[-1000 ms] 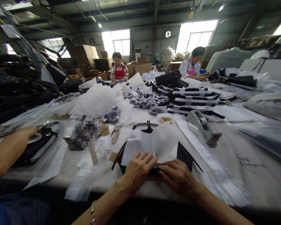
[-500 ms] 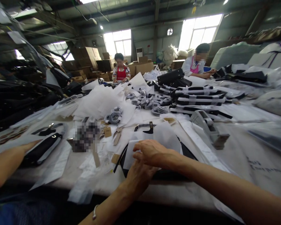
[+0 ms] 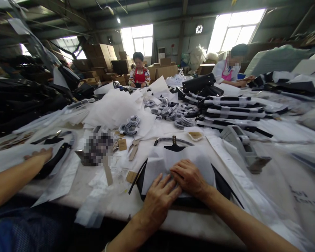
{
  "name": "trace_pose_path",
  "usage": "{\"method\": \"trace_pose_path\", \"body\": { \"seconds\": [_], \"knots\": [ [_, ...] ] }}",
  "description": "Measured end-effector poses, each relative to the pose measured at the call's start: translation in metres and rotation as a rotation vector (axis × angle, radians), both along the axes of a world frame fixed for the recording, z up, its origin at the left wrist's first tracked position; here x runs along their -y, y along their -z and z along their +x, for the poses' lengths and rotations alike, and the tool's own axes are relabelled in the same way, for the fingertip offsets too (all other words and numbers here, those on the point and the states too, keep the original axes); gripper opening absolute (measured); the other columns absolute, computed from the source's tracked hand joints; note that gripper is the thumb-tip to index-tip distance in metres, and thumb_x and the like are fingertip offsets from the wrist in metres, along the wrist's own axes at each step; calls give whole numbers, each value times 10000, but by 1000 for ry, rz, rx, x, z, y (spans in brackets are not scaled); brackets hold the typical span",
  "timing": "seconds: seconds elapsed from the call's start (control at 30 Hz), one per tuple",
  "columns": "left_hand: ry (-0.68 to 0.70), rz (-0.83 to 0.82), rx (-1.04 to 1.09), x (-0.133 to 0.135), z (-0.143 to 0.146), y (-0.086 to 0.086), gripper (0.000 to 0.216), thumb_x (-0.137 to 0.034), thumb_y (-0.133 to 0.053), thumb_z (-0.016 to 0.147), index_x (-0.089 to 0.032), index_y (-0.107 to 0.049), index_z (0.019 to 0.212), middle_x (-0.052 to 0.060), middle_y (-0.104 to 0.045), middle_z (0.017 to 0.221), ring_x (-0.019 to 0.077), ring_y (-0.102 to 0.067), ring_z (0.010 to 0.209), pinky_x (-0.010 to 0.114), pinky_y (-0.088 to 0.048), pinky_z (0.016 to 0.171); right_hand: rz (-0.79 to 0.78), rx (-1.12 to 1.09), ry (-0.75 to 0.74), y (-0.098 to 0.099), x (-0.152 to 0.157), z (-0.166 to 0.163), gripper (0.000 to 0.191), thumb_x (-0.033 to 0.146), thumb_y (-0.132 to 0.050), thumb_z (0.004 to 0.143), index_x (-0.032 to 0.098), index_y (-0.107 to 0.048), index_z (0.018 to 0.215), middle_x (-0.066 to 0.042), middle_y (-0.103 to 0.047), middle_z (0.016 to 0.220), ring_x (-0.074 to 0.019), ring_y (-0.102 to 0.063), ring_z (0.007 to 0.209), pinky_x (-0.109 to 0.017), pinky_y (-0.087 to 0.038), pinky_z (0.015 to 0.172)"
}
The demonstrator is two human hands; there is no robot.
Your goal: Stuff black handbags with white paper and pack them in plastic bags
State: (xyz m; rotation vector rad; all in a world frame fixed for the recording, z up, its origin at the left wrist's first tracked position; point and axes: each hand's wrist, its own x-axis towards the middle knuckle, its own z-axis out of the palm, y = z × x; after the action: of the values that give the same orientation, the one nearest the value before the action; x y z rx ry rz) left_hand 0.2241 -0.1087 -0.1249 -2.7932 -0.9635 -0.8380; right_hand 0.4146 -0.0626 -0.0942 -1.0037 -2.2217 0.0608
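A black bag (image 3: 220,182) lies flat on the table in front of me, covered by a sheet of white tissue paper (image 3: 196,161). My left hand (image 3: 160,197) rests flat on the paper's near edge with fingers spread. My right hand (image 3: 189,176) presses on the paper just beyond it, fingers slightly curled and lying on the sheet. The bag's black handle (image 3: 174,141) sticks out past the paper on the far side.
A co-worker's arm and hand (image 3: 39,154) at the left rest on another black bag. A grey tape dispenser (image 3: 245,148) stands to the right. Coiled straps (image 3: 130,127), brown tags (image 3: 122,143), loose tissue and wrapped black bags fill the table. Two people work at the far end.
My right hand came down from above the bag and now presses on the tissue beside my left hand. The paper lies flatter over the bag. The co-worker's hand shifted slightly on the left bag.
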Motion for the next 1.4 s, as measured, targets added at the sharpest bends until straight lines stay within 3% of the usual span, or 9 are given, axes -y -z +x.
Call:
{"method": "trace_pose_path", "body": {
  "seconds": [0.17,0.33,0.47,0.63,0.8,0.97,1.07,1.2,1.4],
  "knots": [
    [-20,-201,205,3,0,-9,446,-47,-358,881,-176,-554,1259,85,-696,1203,202,-570,1266,441,-398,1148,-142,186,26,-1,4,-5,217,179,-502,966,179,-698,872,-57,-692,814,-204,-608,820,-329,-473,801],
    [-42,-477,232,7,-2,-35,170,-250,-541,931,-210,-597,1086,54,-698,1154,217,-613,1179,449,-347,1176,-338,341,76,-11,9,-9,271,208,-439,995,186,-694,1086,-101,-718,1123,-297,-583,1178,-547,-352,1079],
    [-89,-567,-60,-2,3,-72,230,-190,-386,1005,-195,-613,970,47,-695,1020,188,-666,970,362,-517,980,-473,380,110,-9,10,-8,431,319,-410,1007,227,-524,1412,-116,-505,1486,-368,-385,1402,-674,-255,1108],
    [-153,-416,-493,-38,32,-104,166,-70,-507,886,-136,-633,971,103,-700,926,257,-692,796,359,-569,695,-487,376,103,-1,9,-5,523,390,-423,989,246,-430,1492,-113,-386,1567,-369,-297,1452,-690,-135,1148],
    [-265,-337,-359,-67,45,-72,210,-56,-457,930,-133,-608,1055,106,-689,1018,233,-670,944,364,-537,864,-423,268,164,0,12,-6,574,431,-480,959,220,-429,1490,-127,-429,1541,-364,-337,1430,-671,-123,1161],
    [-329,-326,-217,-67,32,-34,228,-103,-406,979,-163,-596,1091,82,-682,1082,211,-636,1035,366,-487,961,-441,110,232,-1,10,-4,448,307,-561,907,166,-599,1331,-125,-590,1403,-286,-467,1358,-555,-165,1205],
    [-230,-350,-118,-64,27,-32,231,-190,-425,1005,-203,-585,1172,44,-682,1167,178,-621,1098,340,-446,1027,-466,90,270,-6,10,5,388,295,-520,949,166,-618,1301,-124,-618,1369,-260,-531,1306,-526,-243,1191],
    [-61,-444,14,-62,22,-37,334,-325,-492,1001,-227,-529,1318,42,-627,1339,189,-558,1248,417,-291,1177,-375,350,258,-13,20,31,527,472,-493,976,134,-568,1374,-194,-544,1431,-343,-464,1362,-584,-264,1165],
    [19,-475,-46,-60,25,-35,543,-555,-625,887,-247,-548,1328,70,-575,1403,257,-488,1326,528,-155,1216,-352,532,294,-11,41,64,616,536,-472,971,139,-504,1441,-187,-425,1519,-363,-355,1428,-586,-267,1173]
  ]
}}
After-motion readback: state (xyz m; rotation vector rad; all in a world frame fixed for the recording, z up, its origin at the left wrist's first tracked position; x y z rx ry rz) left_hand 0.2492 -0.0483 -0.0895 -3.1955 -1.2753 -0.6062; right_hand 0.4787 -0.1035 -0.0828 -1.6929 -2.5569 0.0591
